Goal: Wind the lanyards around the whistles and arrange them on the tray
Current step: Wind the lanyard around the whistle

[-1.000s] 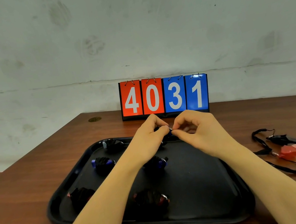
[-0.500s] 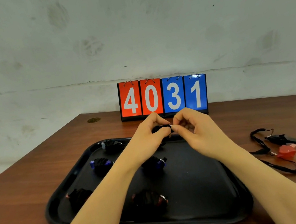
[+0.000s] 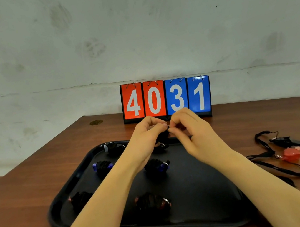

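Above glossy black tray [image 3: 206,198], hands pinch cord-wrapped whistle [image 3: 163,136].

Even, soft indoor light, fairly bright, no hard shadows. Faint sheen on the brown wooden worktop [image 3: 39,188] and a dull highlight along the near rim of the black plastic tray [image 3: 181,223]. My forearms throw weak soft shadows onto the tray. Wide-angle bend at the edges: the wall crack line curves. Slightly soft overall; black wound bundles on the tray lose detail, my fingertips a bit smeared.
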Demonstrator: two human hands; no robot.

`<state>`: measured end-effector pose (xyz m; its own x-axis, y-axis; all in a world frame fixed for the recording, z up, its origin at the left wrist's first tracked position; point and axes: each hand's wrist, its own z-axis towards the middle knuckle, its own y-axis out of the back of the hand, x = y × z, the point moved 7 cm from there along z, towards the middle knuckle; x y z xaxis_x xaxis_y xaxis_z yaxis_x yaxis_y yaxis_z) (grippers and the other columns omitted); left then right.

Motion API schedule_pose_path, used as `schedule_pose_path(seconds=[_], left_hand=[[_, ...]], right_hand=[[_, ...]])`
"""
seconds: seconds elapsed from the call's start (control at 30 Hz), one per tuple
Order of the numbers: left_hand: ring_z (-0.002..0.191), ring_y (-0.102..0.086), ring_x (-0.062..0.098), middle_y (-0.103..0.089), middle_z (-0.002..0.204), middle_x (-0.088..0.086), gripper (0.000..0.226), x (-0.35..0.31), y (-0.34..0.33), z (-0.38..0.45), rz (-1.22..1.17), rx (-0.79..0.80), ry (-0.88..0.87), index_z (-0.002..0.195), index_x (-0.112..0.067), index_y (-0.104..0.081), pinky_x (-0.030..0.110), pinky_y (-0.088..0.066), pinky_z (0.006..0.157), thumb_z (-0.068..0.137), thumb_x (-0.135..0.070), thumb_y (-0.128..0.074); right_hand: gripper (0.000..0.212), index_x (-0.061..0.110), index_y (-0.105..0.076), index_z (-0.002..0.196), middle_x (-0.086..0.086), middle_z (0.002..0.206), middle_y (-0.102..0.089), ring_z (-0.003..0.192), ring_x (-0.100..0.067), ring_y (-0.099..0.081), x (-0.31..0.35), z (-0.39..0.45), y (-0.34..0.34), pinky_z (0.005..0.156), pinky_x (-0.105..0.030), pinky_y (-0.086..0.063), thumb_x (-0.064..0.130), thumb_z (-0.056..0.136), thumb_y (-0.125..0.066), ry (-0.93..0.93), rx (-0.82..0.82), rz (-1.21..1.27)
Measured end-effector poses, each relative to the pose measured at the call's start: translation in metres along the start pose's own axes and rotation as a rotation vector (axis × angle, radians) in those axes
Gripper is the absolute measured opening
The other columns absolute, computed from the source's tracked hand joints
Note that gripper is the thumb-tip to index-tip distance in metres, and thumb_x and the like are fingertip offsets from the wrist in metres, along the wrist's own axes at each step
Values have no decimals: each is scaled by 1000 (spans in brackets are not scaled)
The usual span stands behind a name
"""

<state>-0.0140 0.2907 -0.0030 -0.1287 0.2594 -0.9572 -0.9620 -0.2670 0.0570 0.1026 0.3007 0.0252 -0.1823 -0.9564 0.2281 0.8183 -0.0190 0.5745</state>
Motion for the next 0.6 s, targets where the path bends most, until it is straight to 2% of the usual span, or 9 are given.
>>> schedule_pose_path(seconds=[0.1,0.23,0.43,0.6], left_hand=[[90,-57,23,-62,84,1,10,1,-1,2,-28,-5,14,84,-18,-51,36,-40,78,89,-9,-53],[90,-57,24,-61,86,3,15,3,-2,3,-75,16,25,86,-19,-44,37,-39,81,89,-7,-52],[88,-57,22,-56,96,10,18,4,-4,3,-143,42,36,89,-19,-38,30,-42,73,90,-5,-50],[81,-58,17,-56,94,8,18,3,-6,1,-151,63,50,90,-19,-39,26,-40,65,90,-6,-49]], right_hand=[[3,11,-57,88,8,87,-51,83,-3,-52,-4,-1,5,73,-14,-47,11,86,-60,-51,-37,79],[20,23,-58,95,7,90,-57,86,-7,-56,-13,-4,8,77,-14,-48,10,83,-65,-204,-65,255],[14,12,-69,95,10,91,-51,85,-2,-53,-10,-4,10,73,-10,-45,9,82,-65,-119,-113,171],[9,12,-67,91,9,92,-47,85,-5,-50,-9,-1,10,70,-18,-47,8,82,-66,-90,-73,132]])
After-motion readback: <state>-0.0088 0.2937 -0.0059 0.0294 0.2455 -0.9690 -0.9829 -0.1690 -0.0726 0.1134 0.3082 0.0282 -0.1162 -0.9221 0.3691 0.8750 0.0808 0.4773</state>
